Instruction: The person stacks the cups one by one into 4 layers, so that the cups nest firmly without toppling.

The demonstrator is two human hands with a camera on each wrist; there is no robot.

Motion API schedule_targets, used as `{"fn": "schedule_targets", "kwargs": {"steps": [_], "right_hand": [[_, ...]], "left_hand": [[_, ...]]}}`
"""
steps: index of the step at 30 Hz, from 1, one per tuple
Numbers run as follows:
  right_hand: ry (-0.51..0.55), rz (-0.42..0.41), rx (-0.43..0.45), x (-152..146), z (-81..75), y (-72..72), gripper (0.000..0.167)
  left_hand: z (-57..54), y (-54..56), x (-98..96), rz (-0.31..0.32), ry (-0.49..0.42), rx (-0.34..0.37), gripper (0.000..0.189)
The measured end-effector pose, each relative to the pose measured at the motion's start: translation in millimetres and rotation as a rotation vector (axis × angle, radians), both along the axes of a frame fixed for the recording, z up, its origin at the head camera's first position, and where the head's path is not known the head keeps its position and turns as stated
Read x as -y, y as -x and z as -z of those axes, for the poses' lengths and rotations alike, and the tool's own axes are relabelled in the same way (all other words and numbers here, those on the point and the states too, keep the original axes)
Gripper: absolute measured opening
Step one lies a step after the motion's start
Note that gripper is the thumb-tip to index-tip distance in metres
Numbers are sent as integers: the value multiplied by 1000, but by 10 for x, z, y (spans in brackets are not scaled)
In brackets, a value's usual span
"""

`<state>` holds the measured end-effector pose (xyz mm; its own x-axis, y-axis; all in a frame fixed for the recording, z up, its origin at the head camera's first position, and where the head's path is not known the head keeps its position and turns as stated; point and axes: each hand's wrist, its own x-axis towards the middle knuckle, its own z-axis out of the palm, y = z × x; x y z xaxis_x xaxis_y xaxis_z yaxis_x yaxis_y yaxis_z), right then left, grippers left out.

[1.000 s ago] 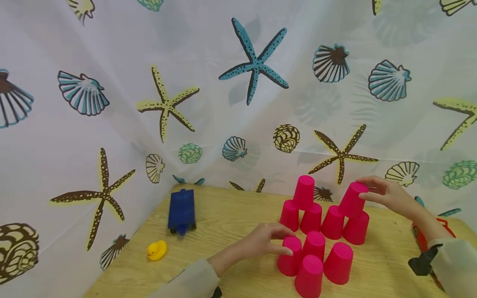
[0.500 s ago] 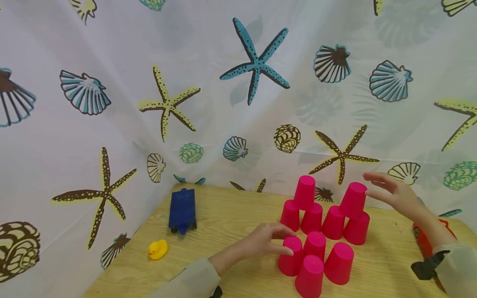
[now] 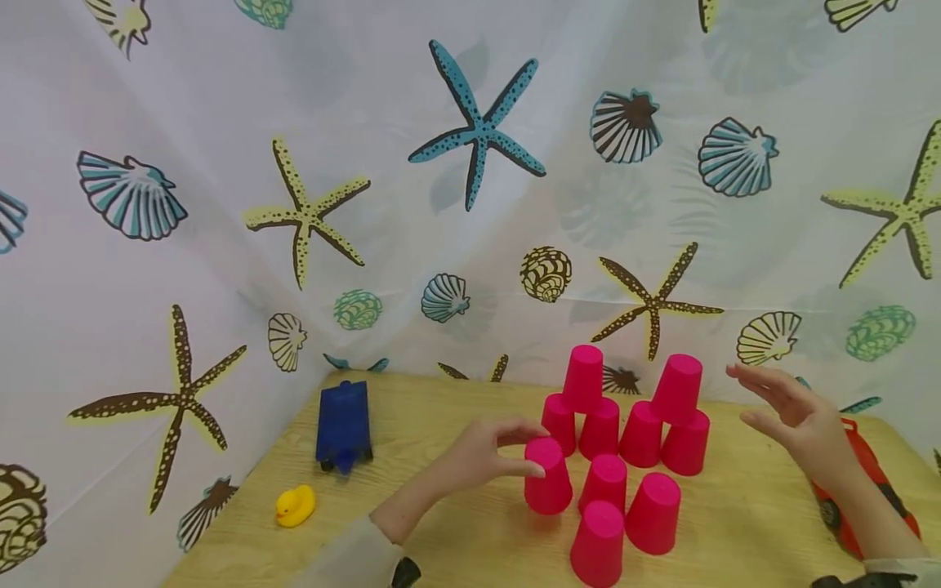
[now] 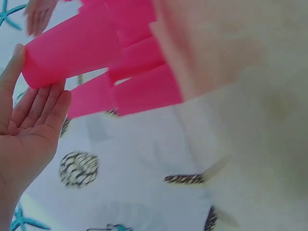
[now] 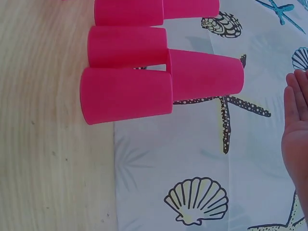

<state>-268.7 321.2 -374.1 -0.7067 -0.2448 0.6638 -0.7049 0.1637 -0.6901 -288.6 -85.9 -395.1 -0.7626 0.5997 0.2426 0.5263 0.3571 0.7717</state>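
My left hand [image 3: 478, 459] grips an upside-down pink cup [image 3: 548, 483] by its upper part, thumb on the near side and fingers behind. That cup hangs a little above the table, left of the three single front cups, one of them the nearest cup [image 3: 597, 549]. In the left wrist view the thumb and fingers straddle the held cup [image 4: 72, 53]. Behind stand two small pyramids, each with one top cup [image 3: 584, 380] on two others. My right hand [image 3: 804, 425] is apart from the right pyramid's top cup [image 5: 207, 73], holding nothing, fingers loosely extended.
A blue toy vehicle [image 3: 344, 425] and a yellow rubber duck [image 3: 296, 506] lie on the left of the wooden table [image 3: 441, 416]. A red toy car [image 3: 867, 457] is at the right, partly behind my right forearm. A shell-and-starfish curtain [image 3: 367, 98] borders the table.
My right hand has let go of the right pyramid's top cup and drawn away to the right. The left hand has lifted a front cup off the table and shifted it leftward.
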Motion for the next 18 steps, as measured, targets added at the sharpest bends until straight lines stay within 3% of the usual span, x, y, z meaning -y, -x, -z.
{"fn": "schedule_targets", "kwargs": {"steps": [3,9,18], "right_hand": [[-4,-31,15,33,119,-77,54],[-89,17,66,129,354,-165,52],[-246,-31,193,264,633,-147,47]], "left_hand": [[-202,15,81,-23,-48,-55,46],[-618,79,107,-81,-124,-137,46],[-956,292,-119,-154,-232,-174,44]]}}
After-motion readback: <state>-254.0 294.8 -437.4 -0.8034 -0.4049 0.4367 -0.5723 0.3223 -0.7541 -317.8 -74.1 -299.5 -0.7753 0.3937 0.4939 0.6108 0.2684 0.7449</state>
